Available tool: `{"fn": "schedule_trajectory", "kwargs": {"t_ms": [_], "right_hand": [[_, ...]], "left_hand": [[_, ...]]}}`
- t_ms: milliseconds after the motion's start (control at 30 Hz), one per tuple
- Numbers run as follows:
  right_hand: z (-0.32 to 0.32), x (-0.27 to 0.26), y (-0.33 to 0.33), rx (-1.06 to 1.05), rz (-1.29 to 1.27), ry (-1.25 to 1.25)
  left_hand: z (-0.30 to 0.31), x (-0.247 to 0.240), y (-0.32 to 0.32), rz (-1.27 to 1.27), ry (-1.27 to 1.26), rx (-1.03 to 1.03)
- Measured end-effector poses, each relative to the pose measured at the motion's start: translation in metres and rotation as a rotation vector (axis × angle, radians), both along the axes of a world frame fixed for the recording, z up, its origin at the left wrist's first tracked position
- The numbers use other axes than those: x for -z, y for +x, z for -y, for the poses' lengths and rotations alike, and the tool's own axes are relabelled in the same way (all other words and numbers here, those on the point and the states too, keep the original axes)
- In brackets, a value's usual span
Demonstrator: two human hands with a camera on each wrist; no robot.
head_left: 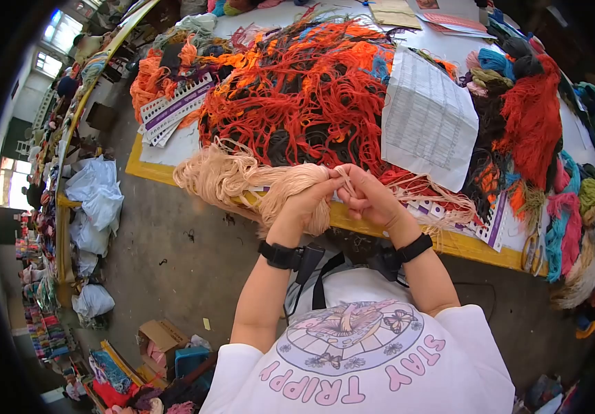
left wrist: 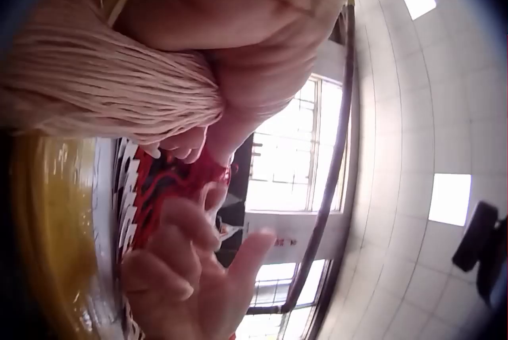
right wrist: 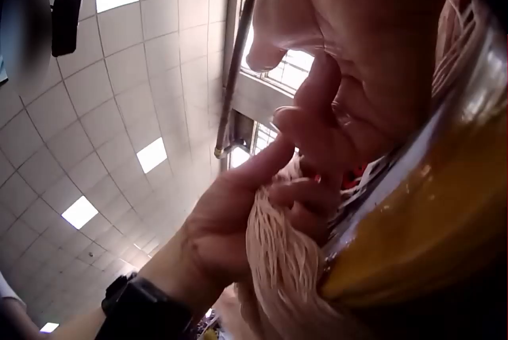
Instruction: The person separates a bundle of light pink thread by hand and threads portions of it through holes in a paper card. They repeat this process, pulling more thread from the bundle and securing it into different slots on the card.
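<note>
A thick peach yarn bundle [head_left: 280, 193] lies along the table's yellow front edge, its looped end between the hands. The left hand [head_left: 313, 199] grips that end, thumb on top; in the left wrist view the strands [left wrist: 119, 78] narrow into the left hand [left wrist: 238, 46]. Close against it, the right hand [head_left: 372, 196] pinches a few peach strands at the fingertips. The right hand [right wrist: 357, 54] has its fingers bent in the right wrist view, beside the left hand [right wrist: 230, 213] and the yarn [right wrist: 278, 260]. Loose peach strands [head_left: 442, 200] trail right of the hands.
Behind the hands lies a large heap of red, orange and black yarn [head_left: 304, 96]. A printed sheet [head_left: 430, 117] rests on its right side, punched cards [head_left: 177, 110] at left. Scissors [head_left: 533, 252] lie near the right front edge, with coloured skeins [head_left: 567, 228] beyond. White bags [head_left: 96, 200] stand at left.
</note>
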State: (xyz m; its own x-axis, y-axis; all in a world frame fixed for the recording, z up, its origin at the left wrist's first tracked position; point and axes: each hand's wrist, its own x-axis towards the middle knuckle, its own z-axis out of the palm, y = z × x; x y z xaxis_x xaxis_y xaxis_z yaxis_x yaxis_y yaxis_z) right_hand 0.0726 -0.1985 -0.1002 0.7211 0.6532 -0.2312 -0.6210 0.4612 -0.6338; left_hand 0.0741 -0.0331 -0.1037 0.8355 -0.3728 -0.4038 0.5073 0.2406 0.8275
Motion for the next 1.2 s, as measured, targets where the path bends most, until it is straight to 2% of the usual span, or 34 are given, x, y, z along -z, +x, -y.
{"fn": "schedule_trajectory", "kwargs": {"t_ms": [100, 200, 300, 433, 533, 600, 700, 800, 900, 1100, 1200], "right_hand": [[0.004, 0.004, 0.005, 0.028, 0.109, -0.106], [-0.006, -0.005, 0.009, 0.207, 0.488, -0.708], [-0.012, 0.01, 0.014, 0.267, 0.787, -1.057], [-0.012, 0.012, 0.012, 0.375, 0.694, -1.03], [-0.01, 0.008, 0.012, 0.346, 0.593, -0.988], [-0.009, 0.007, 0.012, 0.321, 0.546, -1.002], [-0.011, 0.011, 0.011, 0.383, 0.564, -1.044], [-0.015, 0.006, 0.007, 0.437, 0.625, -1.109], [-0.019, 0.012, 0.007, 0.478, 0.654, -1.101], [-0.019, 0.015, 0.006, 0.509, 0.711, -1.048], [-0.016, 0.017, 0.005, 0.468, 0.769, -1.048]], "left_hand": [[0.001, 0.004, -0.001, -0.006, -0.066, -0.113], [0.005, 0.004, -0.006, 0.159, 0.02, -0.264], [0.003, 0.028, -0.002, 0.499, 0.56, -0.242], [-0.002, 0.05, 0.007, 0.603, 0.885, -0.143], [0.002, 0.042, 0.016, 0.501, 0.997, -0.029], [0.011, 0.014, 0.018, 0.441, 1.161, 0.05], [-0.002, 0.017, 0.014, 0.544, 1.036, 0.002], [-0.007, 0.003, 0.011, -0.016, 0.602, -0.095], [-0.011, -0.008, 0.011, -0.296, 0.172, -0.159], [-0.018, 0.007, 0.009, -0.202, 0.061, -0.028], [-0.017, 0.012, 0.008, -0.214, 0.064, -0.066]]}}
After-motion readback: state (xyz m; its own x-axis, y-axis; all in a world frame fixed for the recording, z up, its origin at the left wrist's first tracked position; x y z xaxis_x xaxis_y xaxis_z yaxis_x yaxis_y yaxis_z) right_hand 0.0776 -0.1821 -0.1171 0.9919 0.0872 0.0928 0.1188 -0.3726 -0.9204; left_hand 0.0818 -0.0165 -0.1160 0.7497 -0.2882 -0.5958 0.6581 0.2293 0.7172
